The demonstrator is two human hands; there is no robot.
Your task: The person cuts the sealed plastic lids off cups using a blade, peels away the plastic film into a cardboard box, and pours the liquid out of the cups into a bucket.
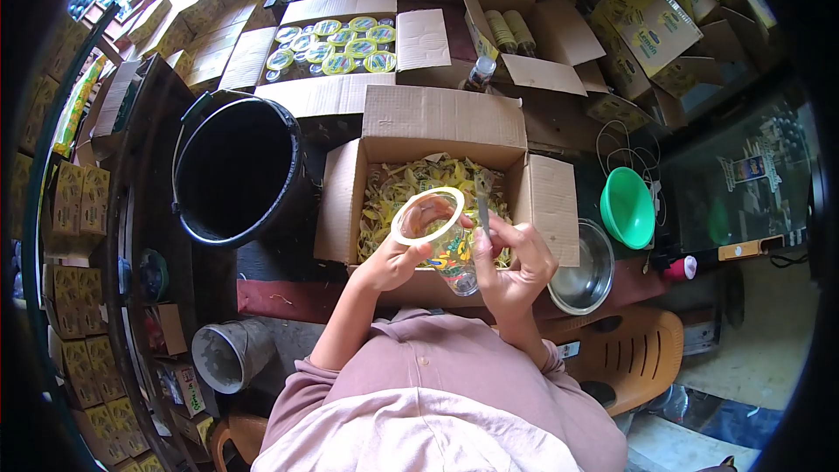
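1. The left grip [393, 264] is clamped around a clear jar [452, 252], tilted above the cardboard box [552, 210].
2. The right grip [516, 264] pinches a thin blade [483, 199] beside the jar.
3. Yellow pieces [383, 201] lie inside the box on the tabletop [278, 260].

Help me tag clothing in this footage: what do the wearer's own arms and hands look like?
The left hand and right hand are ungloved, with no watch or bracelet showing at the wrists. The sleeves are dusty mauve, loose and without visible print, ending short of the wrists and leaving part of each forearm bare.
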